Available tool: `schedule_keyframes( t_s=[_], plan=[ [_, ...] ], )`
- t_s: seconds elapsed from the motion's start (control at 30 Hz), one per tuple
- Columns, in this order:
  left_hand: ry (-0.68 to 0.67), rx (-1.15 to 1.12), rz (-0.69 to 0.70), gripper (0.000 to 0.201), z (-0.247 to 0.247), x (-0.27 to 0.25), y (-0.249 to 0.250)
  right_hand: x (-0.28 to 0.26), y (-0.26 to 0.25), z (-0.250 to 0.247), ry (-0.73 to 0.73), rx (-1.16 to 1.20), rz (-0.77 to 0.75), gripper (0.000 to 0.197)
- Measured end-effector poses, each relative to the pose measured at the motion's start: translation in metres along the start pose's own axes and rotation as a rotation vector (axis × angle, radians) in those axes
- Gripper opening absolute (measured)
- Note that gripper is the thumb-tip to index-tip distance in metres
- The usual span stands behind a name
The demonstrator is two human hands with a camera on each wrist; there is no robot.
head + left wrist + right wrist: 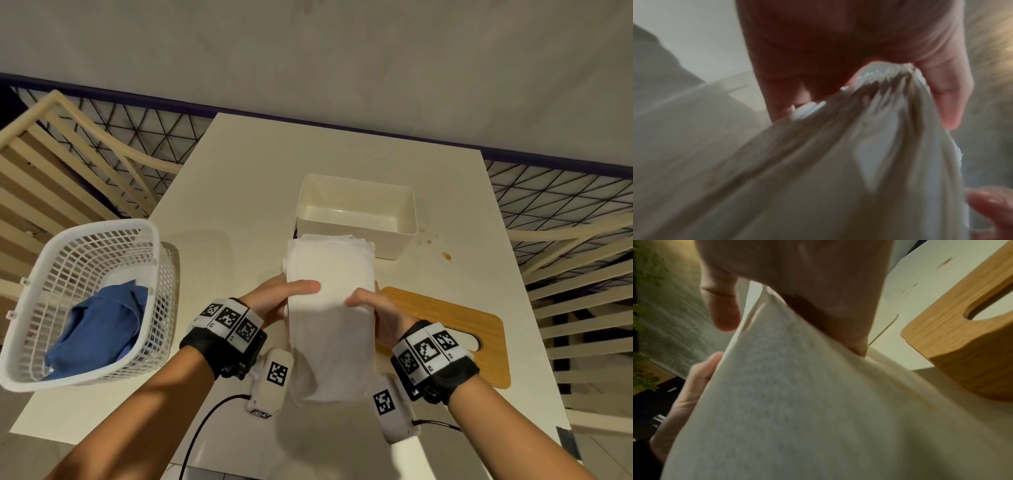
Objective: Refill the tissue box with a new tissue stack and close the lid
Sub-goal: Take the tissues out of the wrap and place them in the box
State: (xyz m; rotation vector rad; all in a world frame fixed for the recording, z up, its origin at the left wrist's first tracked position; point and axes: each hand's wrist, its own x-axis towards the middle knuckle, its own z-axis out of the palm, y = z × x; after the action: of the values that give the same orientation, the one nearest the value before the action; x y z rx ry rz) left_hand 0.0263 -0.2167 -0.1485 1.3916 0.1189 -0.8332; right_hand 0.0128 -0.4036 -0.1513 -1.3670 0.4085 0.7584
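Observation:
A thick white tissue stack (329, 308) is held above the table between both hands, its far end near the open cream tissue box (356, 212). My left hand (284, 298) grips the stack's left side, thumb across the top. My right hand (370, 308) grips its right side, thumb on top as well. The box stands empty, upright, mid-table. The wooden lid (455, 329) with an oval slot lies flat on the table under and right of my right hand. In the left wrist view the stack's layered edge (879, 113) sits between thumb and fingers. The right wrist view shows the stack (797, 402) and the lid (966, 337).
A white plastic basket (85, 291) holding blue cloth stands at the table's left edge. Small brown stains (445, 255) mark the table right of the box. Slatted chairs (582, 274) flank the table on both sides. A wall rises behind the table's far edge.

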Motion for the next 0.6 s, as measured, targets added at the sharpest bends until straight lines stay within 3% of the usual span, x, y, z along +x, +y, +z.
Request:
schedule_keyframes(
  t_s=[0.1,0.27,0.43,0.53,0.6],
  plan=[
    [-0.045,-0.034,0.063,0.051,0.003,-0.002,0.001,-0.004,-0.003,0.001,-0.044,-0.112,-0.008,0.088],
    [-0.011,-0.072,0.111,0.047,0.014,-0.003,0.004,-0.007,-0.005,0.004,-0.009,-0.212,-0.035,0.112],
    [0.021,-0.024,0.165,0.072,0.003,-0.008,0.025,-0.012,-0.003,0.003,-0.023,-0.179,-0.048,0.109],
    [0.081,0.313,0.122,0.065,-0.004,-0.014,0.058,-0.017,-0.006,0.003,-0.022,-0.191,-0.07,0.098],
    [0.02,0.64,0.019,0.073,-0.001,-0.017,0.079,-0.021,-0.008,0.006,-0.025,-0.213,-0.089,0.089]
  ],
)
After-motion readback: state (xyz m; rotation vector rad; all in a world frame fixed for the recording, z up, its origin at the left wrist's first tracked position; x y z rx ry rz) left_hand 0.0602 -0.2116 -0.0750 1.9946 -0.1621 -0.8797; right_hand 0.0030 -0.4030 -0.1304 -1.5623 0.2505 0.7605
